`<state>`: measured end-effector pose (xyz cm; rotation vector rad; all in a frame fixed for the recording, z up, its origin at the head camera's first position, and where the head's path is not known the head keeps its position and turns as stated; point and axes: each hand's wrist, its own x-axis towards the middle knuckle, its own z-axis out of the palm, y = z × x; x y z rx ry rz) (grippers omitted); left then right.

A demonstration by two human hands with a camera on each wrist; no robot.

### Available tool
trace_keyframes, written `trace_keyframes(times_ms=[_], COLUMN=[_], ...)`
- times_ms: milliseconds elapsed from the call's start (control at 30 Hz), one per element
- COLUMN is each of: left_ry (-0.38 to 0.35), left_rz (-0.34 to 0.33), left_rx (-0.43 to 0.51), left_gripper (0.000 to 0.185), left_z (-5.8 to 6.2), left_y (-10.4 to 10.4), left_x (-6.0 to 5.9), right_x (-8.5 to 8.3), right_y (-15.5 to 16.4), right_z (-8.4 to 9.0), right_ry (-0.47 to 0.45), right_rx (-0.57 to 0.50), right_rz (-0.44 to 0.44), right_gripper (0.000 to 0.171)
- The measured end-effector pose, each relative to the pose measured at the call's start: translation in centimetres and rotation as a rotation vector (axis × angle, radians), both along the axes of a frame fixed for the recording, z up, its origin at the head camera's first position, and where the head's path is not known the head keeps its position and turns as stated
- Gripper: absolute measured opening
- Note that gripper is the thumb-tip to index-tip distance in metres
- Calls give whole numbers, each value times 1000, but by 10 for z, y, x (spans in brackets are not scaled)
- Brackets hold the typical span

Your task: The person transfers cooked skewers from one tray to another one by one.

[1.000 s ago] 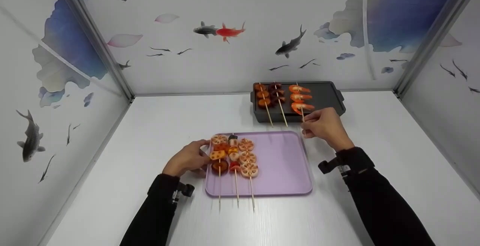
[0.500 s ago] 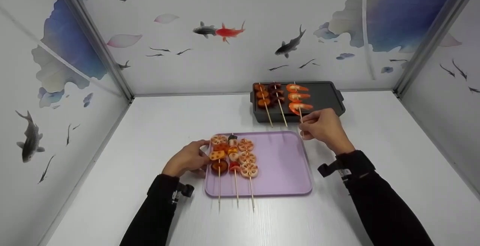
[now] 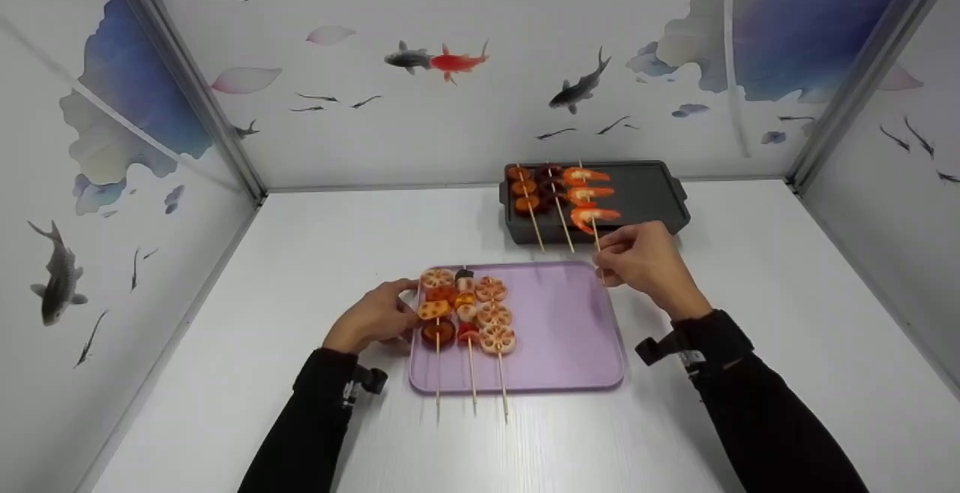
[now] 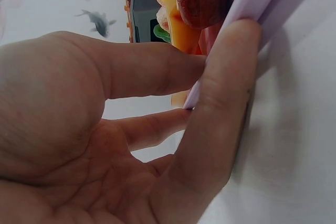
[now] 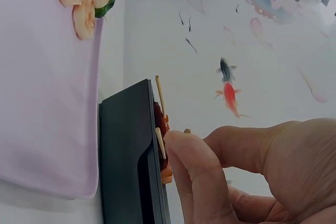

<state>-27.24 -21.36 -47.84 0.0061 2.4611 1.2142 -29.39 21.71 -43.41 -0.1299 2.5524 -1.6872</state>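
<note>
Over the black grill pan (image 3: 652,191), the right hand (image 3: 645,260) pinches the shrimp skewer (image 3: 589,204); left hand (image 3: 373,318) grips the purple tray (image 3: 570,328)

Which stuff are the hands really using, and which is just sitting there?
In use:
shrimp skewer, pinched by the right hand
black grill pan under it
purple tray, gripped at its edge by the left hand

Just lying there:
two dark skewers on the pan
three mixed skewers on the tray

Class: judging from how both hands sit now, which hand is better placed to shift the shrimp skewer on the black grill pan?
Right hand: it pinches the shrimp skewer stick. Left hand holds the purple tray edge.
</note>
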Motion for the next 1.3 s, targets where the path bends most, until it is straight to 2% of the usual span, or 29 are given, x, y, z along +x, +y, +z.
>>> trace_keyframes(times_ms=[567,933,1300], left_ry=[10,-1,-10], left_rz=[-7,6,7], left_rx=[-14,-14,-3], left_gripper=[77,77,78], left_z=[-2,1,1], left_y=[-1,0,1], left_x=[-2,0,1], right_x=[22,38,47], right_y=[-4,-13,-24], right_z=[-3,-3,-3], right_ry=[3,-9,0], right_rx=[2,-28,-26], right_rz=[20,32,37], right_gripper=[33,29,27])
